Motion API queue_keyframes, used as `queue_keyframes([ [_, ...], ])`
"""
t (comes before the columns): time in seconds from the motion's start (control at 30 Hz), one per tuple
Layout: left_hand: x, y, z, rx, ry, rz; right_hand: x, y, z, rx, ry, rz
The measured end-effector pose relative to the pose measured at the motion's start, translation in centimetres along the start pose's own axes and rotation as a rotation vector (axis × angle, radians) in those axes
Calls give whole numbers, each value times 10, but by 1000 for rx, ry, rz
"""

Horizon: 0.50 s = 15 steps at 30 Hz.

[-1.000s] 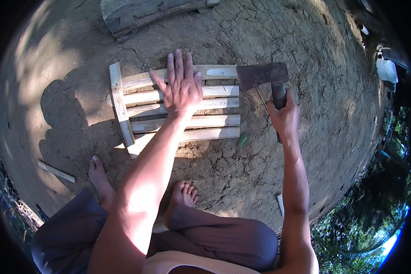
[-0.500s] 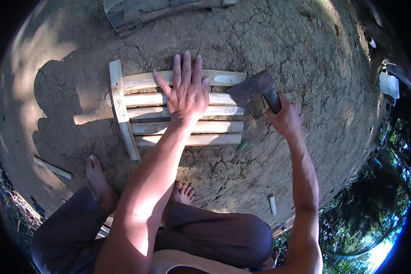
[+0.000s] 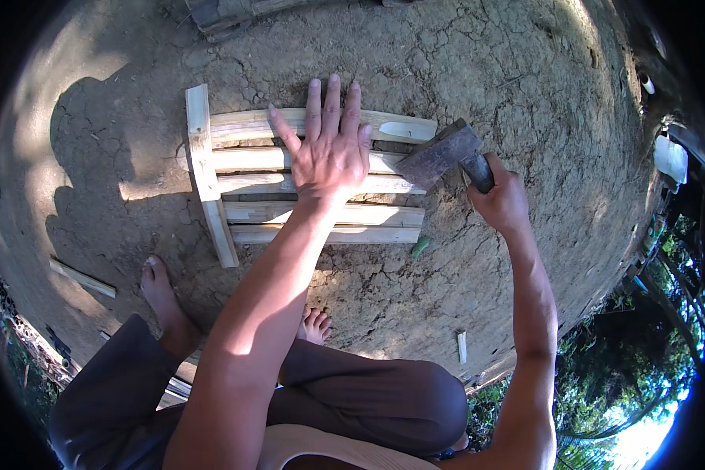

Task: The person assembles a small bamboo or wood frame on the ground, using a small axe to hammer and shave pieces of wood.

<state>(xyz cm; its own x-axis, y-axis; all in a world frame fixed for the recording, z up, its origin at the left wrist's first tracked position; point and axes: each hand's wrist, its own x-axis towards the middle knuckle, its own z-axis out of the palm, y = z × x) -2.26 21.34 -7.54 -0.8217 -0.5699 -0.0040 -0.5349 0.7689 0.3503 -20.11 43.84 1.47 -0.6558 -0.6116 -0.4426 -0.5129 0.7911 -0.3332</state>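
My left hand (image 3: 329, 160) lies flat with fingers spread across the upper of several pale split wooden slats (image 3: 313, 233), which lie side by side on the ground. A crosswise strip (image 3: 204, 176) rests at their left ends. My right hand (image 3: 500, 196) is closed around the short dark handle of a hatchet (image 3: 442, 157). The hatchet's broad, worn metal head lies at the right ends of the upper slats, its blade edge overlapping or very near them; whether it presses on them I cannot tell.
Cracked bare earth (image 3: 368, 305) surrounds the slats. A weathered log (image 3: 243, 12) lies at the far edge. Loose wood pieces (image 3: 82, 278) lie at the left, with a small chip (image 3: 461, 347) at the right. A green leaf (image 3: 420, 247) sits by the lowest slat. My bare feet (image 3: 163, 294) are close by.
The whole view has shifted slightly. The top slat's right end sits a little farther right. Both hands keep nearly the same pose, and the hatchet stays by the slat ends.
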Motion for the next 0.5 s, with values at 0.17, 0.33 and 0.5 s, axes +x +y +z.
queue_keyframes([
  [0.17, 0, -1, 0, 0, -4, -10, 5, 5, -7, -63, 8, 73],
  [0.33, 1, -1, -1, -11, -13, -17, 7, 15, -5, -70, -36, 86],
  [0.5, 1, 0, -1, -28, 0, -12, 4, 14, -5, 7, -42, 138],
])
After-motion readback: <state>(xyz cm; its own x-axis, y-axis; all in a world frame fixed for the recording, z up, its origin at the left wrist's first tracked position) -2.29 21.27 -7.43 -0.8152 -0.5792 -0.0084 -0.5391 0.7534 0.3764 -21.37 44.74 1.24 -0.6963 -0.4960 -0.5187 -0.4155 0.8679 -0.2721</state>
